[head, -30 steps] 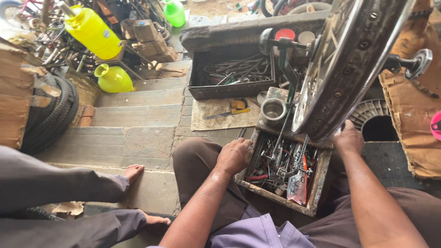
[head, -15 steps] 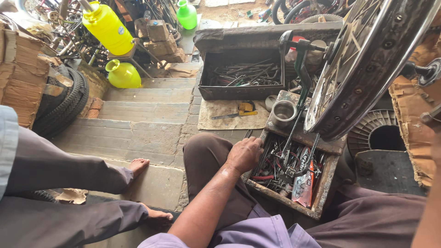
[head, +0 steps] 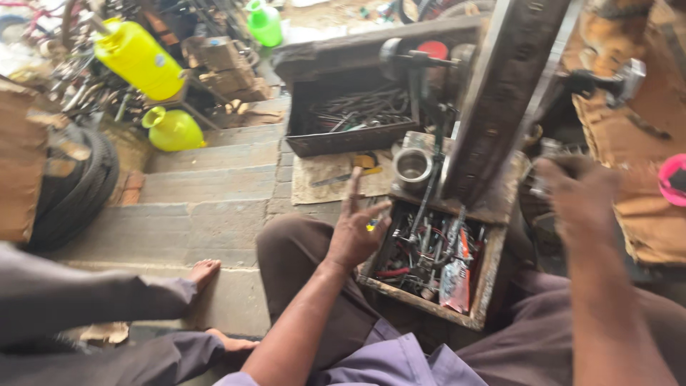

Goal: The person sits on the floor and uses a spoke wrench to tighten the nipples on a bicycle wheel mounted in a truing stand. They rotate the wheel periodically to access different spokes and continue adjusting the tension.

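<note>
My left hand (head: pixel 355 232) is lifted above the near left corner of a wooden tool box (head: pixel 429 304), with forefinger and thumb spread. A small yellow and blue bit shows by its palm; whether the hand holds it is unclear. My right hand (head: pixel 580 200) is blurred, with its fingers curled, to the right of a dark wheel rim (head: pixel 500 100) that stands upright over the box. What it touches is hidden in the blur. The box holds several spanners, screwdrivers and small parts.
A metal cup (head: pixel 413 166) stands behind the box, and a dark tray of tools (head: pixel 350 139) lies farther back. Stone steps (head: pixel 207 186) run left. Another person's bare feet (head: pixel 204 272) rest there. Yellow cans (head: pixel 139 58), a green jug (head: pixel 265 23) and a tyre (head: pixel 78 193) stand at the left.
My left hand has come up off the box's edge and spread its fingers. My right hand has come back into view beside the rim. The view has swung, and the rim now shows edge-on.
</note>
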